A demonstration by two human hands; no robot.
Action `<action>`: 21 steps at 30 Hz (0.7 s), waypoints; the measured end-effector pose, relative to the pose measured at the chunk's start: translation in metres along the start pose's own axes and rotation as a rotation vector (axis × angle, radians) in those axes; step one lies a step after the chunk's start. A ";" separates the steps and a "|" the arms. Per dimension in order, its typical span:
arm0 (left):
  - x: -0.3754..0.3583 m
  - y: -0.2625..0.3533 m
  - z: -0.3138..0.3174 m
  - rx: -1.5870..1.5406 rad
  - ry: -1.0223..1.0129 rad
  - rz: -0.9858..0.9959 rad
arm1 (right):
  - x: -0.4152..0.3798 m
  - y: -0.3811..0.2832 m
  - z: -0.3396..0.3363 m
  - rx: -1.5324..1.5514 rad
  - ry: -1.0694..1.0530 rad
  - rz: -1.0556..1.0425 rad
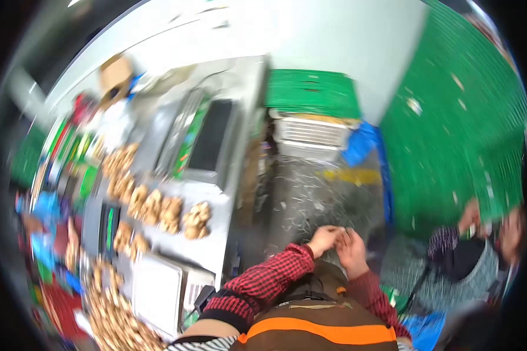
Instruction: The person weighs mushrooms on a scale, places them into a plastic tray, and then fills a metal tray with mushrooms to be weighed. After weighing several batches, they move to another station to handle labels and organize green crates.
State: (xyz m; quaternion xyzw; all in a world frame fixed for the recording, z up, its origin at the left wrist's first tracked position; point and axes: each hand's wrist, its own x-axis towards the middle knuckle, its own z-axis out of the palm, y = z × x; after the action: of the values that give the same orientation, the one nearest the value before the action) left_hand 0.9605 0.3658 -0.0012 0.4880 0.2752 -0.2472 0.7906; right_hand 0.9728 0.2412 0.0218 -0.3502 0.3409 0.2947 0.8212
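Observation:
Above the brown apron point(310, 316) with its orange band, my left hand point(327, 240) and my right hand point(351, 250) are close together, their fingertips meeting. The fingers are closed in a pinch, and anything between them is too small to make out. Behind the hands lies the grey floor point(301, 205), strewn with pale scraps. To the left, brown knobbly ginger-like pieces point(196, 219) sit in clumps on the metal table point(202, 251).
A white-topped scale point(157, 292) stands at the table's near end. Green crates point(313, 93) rest over a white crate point(311, 136) ahead. Stacked green crates point(451, 128) rise at right. Other people's hands point(512, 234) show at far right, and a person stands at far left.

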 end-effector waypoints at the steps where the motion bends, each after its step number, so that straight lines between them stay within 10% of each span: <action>1: 0.001 -0.007 -0.006 0.000 0.061 0.032 | -0.003 0.000 0.013 -0.001 0.085 0.050; 6: -0.049 -0.044 -0.075 0.506 -0.126 0.294 | 0.009 0.041 -0.010 -0.460 -0.132 0.437; 13: -0.144 -0.088 -0.126 0.304 0.604 0.144 | 0.024 0.069 0.020 -0.827 -0.216 0.568; 16: -0.161 -0.092 -0.144 -0.438 0.877 0.190 | 0.036 0.098 0.077 -0.972 -0.424 0.528; 21: -0.175 -0.084 -0.195 -0.613 1.237 0.318 | 0.062 0.157 0.180 -1.201 -0.813 0.151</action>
State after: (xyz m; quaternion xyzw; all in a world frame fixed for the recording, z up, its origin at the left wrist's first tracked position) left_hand 0.7402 0.5302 -0.0086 0.3288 0.6563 0.2822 0.6177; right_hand 0.9596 0.4869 0.0096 -0.5787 -0.1883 0.5937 0.5265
